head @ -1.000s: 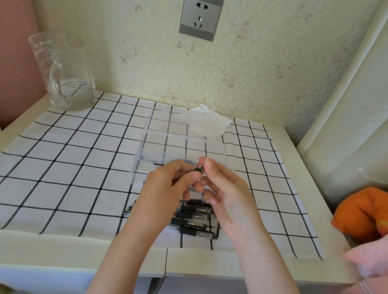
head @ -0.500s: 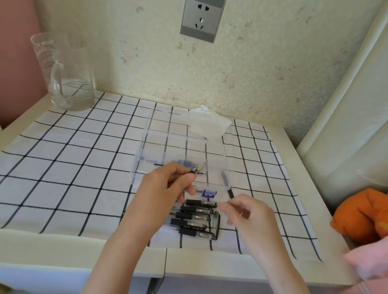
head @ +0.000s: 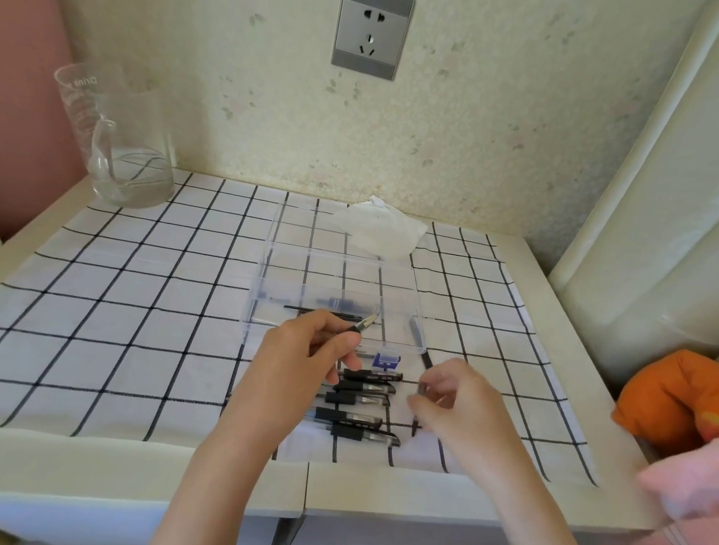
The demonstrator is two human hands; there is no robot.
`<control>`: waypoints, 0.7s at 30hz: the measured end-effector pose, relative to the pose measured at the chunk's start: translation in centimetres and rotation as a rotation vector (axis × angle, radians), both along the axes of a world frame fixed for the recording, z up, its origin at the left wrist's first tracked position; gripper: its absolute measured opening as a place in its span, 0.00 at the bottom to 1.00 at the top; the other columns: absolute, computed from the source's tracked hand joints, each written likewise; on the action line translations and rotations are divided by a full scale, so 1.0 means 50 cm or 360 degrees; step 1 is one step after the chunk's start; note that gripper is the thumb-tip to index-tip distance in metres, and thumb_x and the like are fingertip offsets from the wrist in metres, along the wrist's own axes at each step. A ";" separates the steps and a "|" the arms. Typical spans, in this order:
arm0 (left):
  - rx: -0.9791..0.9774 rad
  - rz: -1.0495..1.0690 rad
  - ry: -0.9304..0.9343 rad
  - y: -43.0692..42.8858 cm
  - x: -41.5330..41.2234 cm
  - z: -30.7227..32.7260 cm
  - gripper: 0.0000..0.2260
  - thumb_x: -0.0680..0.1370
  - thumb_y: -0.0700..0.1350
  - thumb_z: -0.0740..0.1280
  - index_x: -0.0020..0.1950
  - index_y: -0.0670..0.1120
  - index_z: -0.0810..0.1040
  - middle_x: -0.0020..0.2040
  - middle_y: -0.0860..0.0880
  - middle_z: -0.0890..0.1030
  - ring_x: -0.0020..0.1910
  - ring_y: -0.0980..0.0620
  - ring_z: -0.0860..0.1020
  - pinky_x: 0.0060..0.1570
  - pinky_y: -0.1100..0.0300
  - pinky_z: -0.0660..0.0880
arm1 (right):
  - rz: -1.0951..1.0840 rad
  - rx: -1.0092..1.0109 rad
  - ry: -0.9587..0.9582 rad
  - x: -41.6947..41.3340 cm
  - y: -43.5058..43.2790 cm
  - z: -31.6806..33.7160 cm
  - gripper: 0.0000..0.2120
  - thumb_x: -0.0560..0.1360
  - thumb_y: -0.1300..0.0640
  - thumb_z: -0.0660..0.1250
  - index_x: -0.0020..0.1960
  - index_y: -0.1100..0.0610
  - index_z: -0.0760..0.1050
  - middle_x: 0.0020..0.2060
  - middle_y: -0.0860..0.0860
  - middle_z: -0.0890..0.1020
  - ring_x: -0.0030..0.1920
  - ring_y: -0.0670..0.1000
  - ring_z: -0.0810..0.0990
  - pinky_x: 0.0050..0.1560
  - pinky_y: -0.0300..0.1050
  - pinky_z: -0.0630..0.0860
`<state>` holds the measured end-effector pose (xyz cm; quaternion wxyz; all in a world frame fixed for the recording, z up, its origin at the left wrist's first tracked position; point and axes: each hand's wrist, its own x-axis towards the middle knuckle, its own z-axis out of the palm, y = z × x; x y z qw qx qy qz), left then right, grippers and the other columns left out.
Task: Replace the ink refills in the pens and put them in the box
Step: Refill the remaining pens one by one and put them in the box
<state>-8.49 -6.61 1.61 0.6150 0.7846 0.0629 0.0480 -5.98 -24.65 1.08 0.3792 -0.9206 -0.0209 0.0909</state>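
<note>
My left hand [head: 306, 356] grips a pen [head: 364, 323] whose metal tip points up and right over the near edge of the clear plastic box [head: 267, 270]. My right hand [head: 457, 402] is low over the cloth to the right of the pens. Its thumb and fingers pinch a thin black refill [head: 417, 415] that lies pointing away from me. Several black pens [head: 360, 401] lie in a stack between my hands. Inside the box lie a thin black refill [head: 321, 311] and a bluish pen part [head: 338, 302].
A small blue packet [head: 386, 360] sits against the box's front wall. A crumpled tissue [head: 376, 229] lies behind the box, and a glass jug [head: 115, 142] stands at the back left. An orange cushion [head: 672, 401] and pink fabric [head: 702, 486] lie past the table's right edge.
My hands have parted. The right one left the pen tip and dropped down and right to the refill on the cloth. The left one still holds the pen.
</note>
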 end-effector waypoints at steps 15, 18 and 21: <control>-0.0007 -0.0046 0.0011 -0.008 -0.002 0.005 0.04 0.77 0.45 0.65 0.48 0.48 0.79 0.36 0.53 0.83 0.27 0.63 0.73 0.32 0.76 0.70 | -0.0132 0.1514 -0.0190 0.035 0.050 0.041 0.07 0.74 0.65 0.67 0.51 0.59 0.80 0.40 0.58 0.84 0.39 0.51 0.80 0.40 0.39 0.76; -0.0015 -0.0050 0.0006 -0.008 -0.002 0.007 0.04 0.77 0.44 0.65 0.48 0.48 0.79 0.36 0.53 0.83 0.27 0.64 0.73 0.32 0.76 0.70 | -0.0071 0.1400 -0.0234 0.034 0.051 0.034 0.08 0.75 0.65 0.66 0.51 0.57 0.80 0.42 0.62 0.83 0.39 0.52 0.78 0.40 0.38 0.75; -0.0001 -0.0059 0.0001 -0.009 -0.002 0.007 0.04 0.77 0.44 0.65 0.48 0.48 0.79 0.36 0.53 0.83 0.27 0.64 0.73 0.32 0.76 0.70 | -0.0064 0.1384 -0.0233 0.037 0.049 0.031 0.09 0.75 0.65 0.66 0.51 0.56 0.81 0.41 0.61 0.82 0.39 0.52 0.76 0.39 0.38 0.74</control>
